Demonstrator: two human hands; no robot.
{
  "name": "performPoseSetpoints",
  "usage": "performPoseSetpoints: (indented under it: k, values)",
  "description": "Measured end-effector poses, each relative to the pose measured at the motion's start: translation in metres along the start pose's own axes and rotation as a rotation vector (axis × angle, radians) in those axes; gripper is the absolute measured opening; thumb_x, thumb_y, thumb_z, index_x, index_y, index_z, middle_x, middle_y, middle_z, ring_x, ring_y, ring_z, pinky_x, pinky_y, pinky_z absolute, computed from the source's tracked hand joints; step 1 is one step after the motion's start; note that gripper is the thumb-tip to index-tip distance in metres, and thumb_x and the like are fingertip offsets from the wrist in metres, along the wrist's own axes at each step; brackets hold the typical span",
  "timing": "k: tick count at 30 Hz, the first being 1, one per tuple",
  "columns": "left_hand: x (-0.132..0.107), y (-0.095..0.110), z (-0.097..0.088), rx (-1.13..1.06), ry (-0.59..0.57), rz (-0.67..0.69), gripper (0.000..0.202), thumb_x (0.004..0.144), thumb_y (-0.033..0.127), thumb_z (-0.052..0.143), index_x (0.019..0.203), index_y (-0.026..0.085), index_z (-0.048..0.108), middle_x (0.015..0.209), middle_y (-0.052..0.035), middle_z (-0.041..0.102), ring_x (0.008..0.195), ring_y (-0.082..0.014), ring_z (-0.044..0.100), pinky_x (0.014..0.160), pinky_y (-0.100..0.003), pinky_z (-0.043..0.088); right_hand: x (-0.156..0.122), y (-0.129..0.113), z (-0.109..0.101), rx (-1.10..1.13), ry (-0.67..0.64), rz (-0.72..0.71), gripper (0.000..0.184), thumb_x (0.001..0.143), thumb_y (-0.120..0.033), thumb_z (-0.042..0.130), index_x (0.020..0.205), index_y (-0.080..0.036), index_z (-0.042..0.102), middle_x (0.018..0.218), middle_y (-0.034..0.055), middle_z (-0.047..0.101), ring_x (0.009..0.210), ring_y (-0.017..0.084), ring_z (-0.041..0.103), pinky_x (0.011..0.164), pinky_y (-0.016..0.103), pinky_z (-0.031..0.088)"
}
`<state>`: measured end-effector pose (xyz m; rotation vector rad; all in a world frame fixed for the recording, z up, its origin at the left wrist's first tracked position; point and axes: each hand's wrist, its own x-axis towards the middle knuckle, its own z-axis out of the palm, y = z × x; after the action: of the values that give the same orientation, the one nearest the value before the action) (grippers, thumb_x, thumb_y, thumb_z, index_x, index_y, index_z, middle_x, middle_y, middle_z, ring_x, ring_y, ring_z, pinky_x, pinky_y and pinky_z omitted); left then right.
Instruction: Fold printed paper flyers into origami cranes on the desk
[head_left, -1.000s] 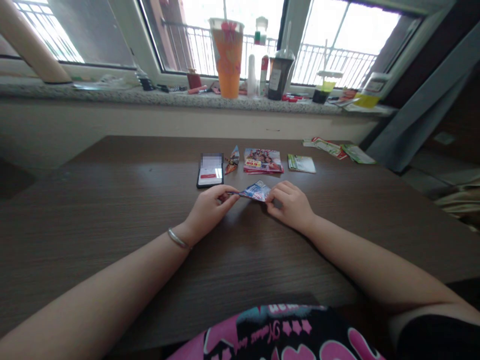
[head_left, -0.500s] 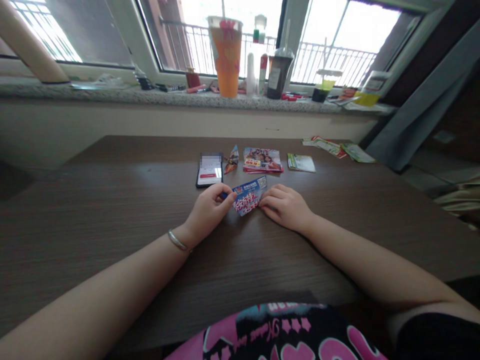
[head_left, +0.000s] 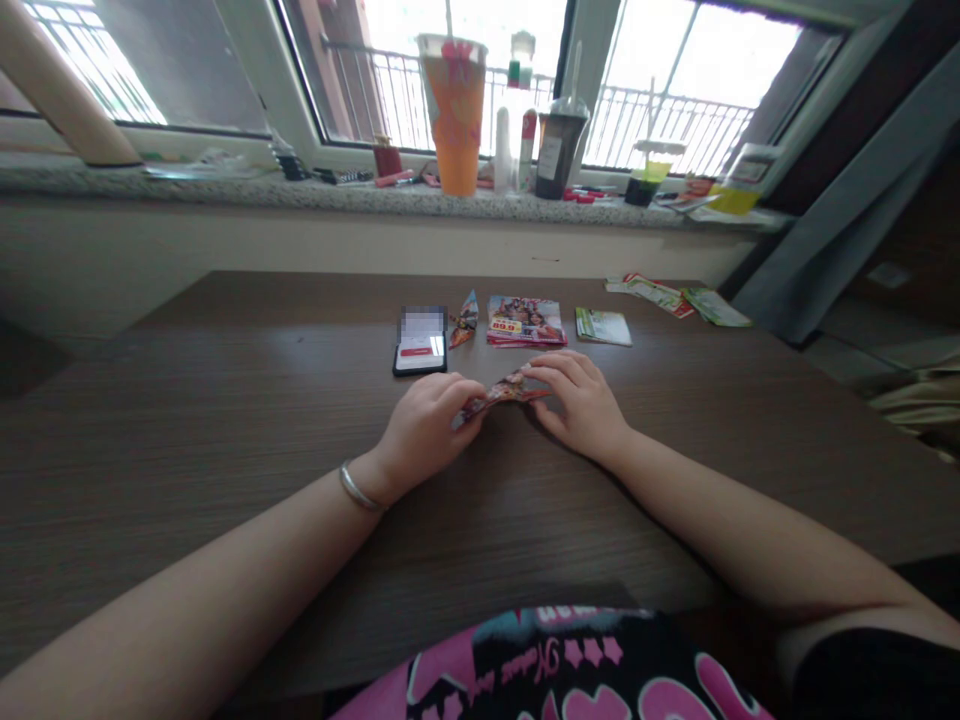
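A printed paper flyer is held tilted just above the table between my two hands, its reddish, many-coloured side partly showing. My left hand pinches its left end between thumb and fingers. At the other end, my right hand grips the flyer's right edge, with the fingers over the top and the thumb below. Beyond my left hand lies a phone with a lit screen. A folded paper piece stands right beside the phone, and a stack of flyers lies past my hands.
Green-and-white cards lie right of the flyer stack. Several paper strips rest at the table's far right corner. On the windowsill stand a tall orange drink cup, a dark cup and several bottles.
The flyer has been turned over: its blue lettered face has gone from view and a reddish side shows. Both hands have shifted their hold on it.
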<state>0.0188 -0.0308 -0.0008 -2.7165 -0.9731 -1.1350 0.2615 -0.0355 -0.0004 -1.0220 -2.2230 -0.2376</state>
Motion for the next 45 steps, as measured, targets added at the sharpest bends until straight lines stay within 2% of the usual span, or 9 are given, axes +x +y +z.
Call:
performPoseSetpoints:
  k: [4,12,17,22,26,28,33,39,45]
  values:
    - [0.000,-0.002,0.000,-0.001,0.000,0.074,0.008,0.086,0.017,0.056,0.094,0.019,0.057,0.085,-0.0037,0.061,0.075,-0.0154,0.055,0.071,-0.029,0.046,0.000,0.002,0.001,0.028,-0.028,-0.019,0.022,0.085,-0.020,0.058,0.106,-0.024,0.063,0.112,0.0060,0.065,0.109,0.024,0.054,0.098,0.043,0.042]
    - [0.000,-0.002,0.000,-0.089,-0.033,0.073,0.014,0.086,0.015,0.054,0.099,0.019,0.059,0.093,-0.0060,0.059,0.084,-0.0157,0.055,0.076,-0.029,0.049,-0.001,0.004,0.002,0.014,-0.047,-0.059,0.011,0.087,-0.022,0.057,0.092,-0.022,0.067,0.098,0.0044,0.068,0.093,0.020,0.057,0.086,0.036,0.045]
    - [0.000,0.002,-0.008,-0.029,-0.071,0.035,0.018,0.088,0.029,0.055,0.101,0.020,0.063,0.107,-0.0089,0.056,0.095,-0.0203,0.054,0.085,-0.036,0.047,-0.001,0.004,0.003,0.009,-0.075,-0.087,0.011,0.087,-0.022,0.057,0.088,-0.022,0.068,0.094,0.0047,0.067,0.089,0.020,0.056,0.082,0.034,0.047]
    - [0.000,-0.001,-0.010,0.025,-0.068,-0.097,0.032,0.095,0.034,0.039,0.101,0.022,0.068,0.119,-0.0096,0.055,0.111,-0.0255,0.050,0.098,-0.046,0.038,-0.001,0.003,0.001,0.039,-0.120,-0.130,0.012,0.087,-0.021,0.056,0.086,-0.022,0.068,0.095,0.0051,0.068,0.089,0.019,0.057,0.083,0.035,0.048]
    - [0.000,-0.012,-0.001,0.130,-0.012,-0.232,0.026,0.092,0.032,0.047,0.094,0.023,0.071,0.120,-0.0082,0.057,0.115,-0.0258,0.049,0.100,-0.046,0.037,-0.001,0.003,0.001,0.056,-0.146,-0.159,0.011,0.086,-0.018,0.057,0.084,-0.022,0.067,0.094,0.0049,0.069,0.091,0.020,0.057,0.084,0.036,0.049]
    - [-0.001,-0.018,0.003,0.166,-0.030,-0.286,0.025,0.091,0.032,0.049,0.095,0.023,0.072,0.123,-0.0087,0.057,0.116,-0.0271,0.049,0.101,-0.048,0.036,-0.002,0.004,0.003,0.047,-0.160,-0.175,0.010,0.085,-0.018,0.057,0.083,-0.021,0.067,0.096,0.0050,0.069,0.093,0.021,0.057,0.086,0.037,0.049]
    - [-0.004,-0.029,0.010,0.167,-0.108,-0.370,0.040,0.095,0.037,0.038,0.101,0.019,0.073,0.132,-0.0133,0.053,0.122,-0.0312,0.046,0.103,-0.053,0.037,-0.003,0.007,0.005,0.041,-0.178,-0.170,0.009,0.085,-0.018,0.058,0.084,-0.020,0.067,0.099,0.0057,0.069,0.096,0.021,0.057,0.085,0.037,0.049]
    - [-0.006,-0.029,0.013,0.320,-0.172,-0.287,0.028,0.089,0.032,0.049,0.100,0.025,0.074,0.129,-0.0088,0.059,0.127,-0.0343,0.044,0.106,-0.062,0.029,-0.002,0.006,0.004,0.034,-0.181,-0.161,0.009,0.083,-0.017,0.059,0.083,-0.021,0.067,0.099,0.0059,0.069,0.094,0.021,0.058,0.084,0.037,0.050]
    - [-0.003,-0.013,0.005,0.387,-0.159,-0.163,0.026,0.085,0.029,0.052,0.099,0.026,0.075,0.129,-0.0078,0.061,0.133,-0.0394,0.036,0.108,-0.068,0.018,-0.002,0.007,0.005,0.022,-0.196,-0.149,0.010,0.084,-0.018,0.058,0.085,-0.021,0.067,0.100,0.0056,0.069,0.093,0.021,0.058,0.084,0.037,0.050]
